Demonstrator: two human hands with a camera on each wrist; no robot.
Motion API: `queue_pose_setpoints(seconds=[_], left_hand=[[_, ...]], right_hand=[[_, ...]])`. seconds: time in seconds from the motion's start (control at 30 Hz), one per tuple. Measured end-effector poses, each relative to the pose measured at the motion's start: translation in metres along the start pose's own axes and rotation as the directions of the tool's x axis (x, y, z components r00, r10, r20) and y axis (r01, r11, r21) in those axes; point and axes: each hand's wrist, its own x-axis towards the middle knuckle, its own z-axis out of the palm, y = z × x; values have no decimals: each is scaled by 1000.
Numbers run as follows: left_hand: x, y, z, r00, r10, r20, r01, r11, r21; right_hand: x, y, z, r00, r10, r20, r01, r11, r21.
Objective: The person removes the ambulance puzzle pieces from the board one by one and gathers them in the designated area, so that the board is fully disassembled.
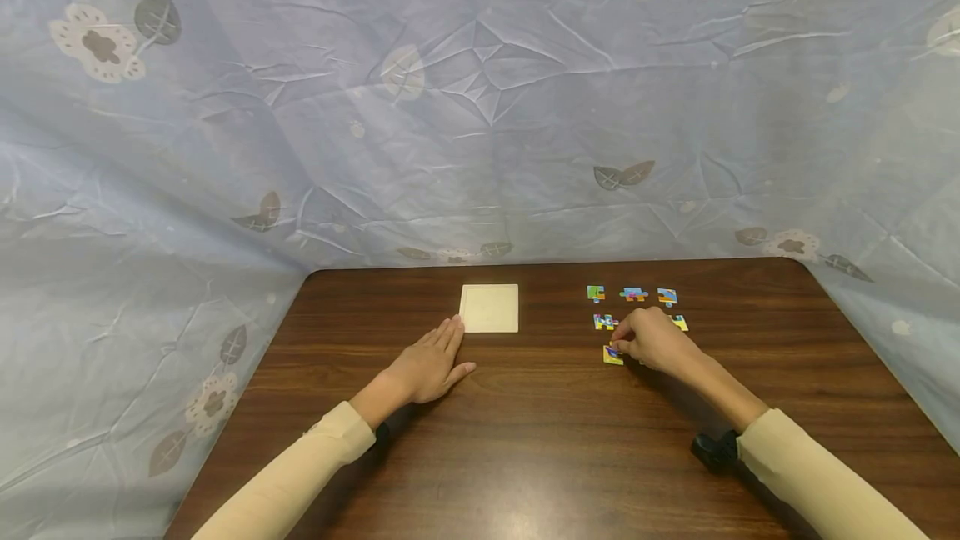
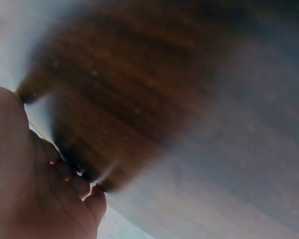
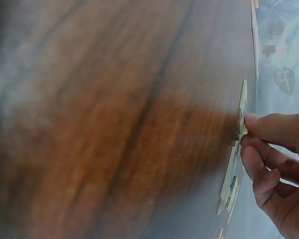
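Note:
My left hand (image 1: pixel 429 363) lies flat on the table, its fingers straight and the fingertips at the lower left corner of a cream square puzzle tray (image 1: pixel 491 309). On the right, my right hand (image 1: pixel 658 340) pinches a yellow and blue jigsaw piece (image 1: pixel 612 356) between thumb and fingers. The right wrist view shows the thumb and index finger at the edge of that thin piece (image 3: pixel 243 102). Close by lie a purple and yellow piece (image 1: pixel 603 322) and another piece (image 1: pixel 680 322), partly hidden by the hand.
Behind the right hand, a green piece (image 1: pixel 596 292), a blue and orange piece (image 1: pixel 633 294) and a blue piece (image 1: pixel 667 296) form a row. The brown wooden table (image 1: pixel 525 432) meets a floral cloth (image 1: pixel 450 148) at its back edge.

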Motion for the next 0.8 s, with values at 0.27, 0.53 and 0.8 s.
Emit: queue_pose_setpoints(seconds=[0.27, 0.53, 0.8], left_hand=[[1, 0, -3, 1000, -2, 2, 2, 1000, 11], [-2, 1, -3, 1000, -1, 0, 1, 1000, -7], [0, 1, -6, 999, 3, 34, -3, 1000, -3]], right_hand=[[2, 2, -2, 999, -48, -24, 47, 999, -8], [0, 3, -1, 997, -76, -22, 76, 997, -14], [0, 5, -16, 989, -61, -132, 65, 998, 22]])
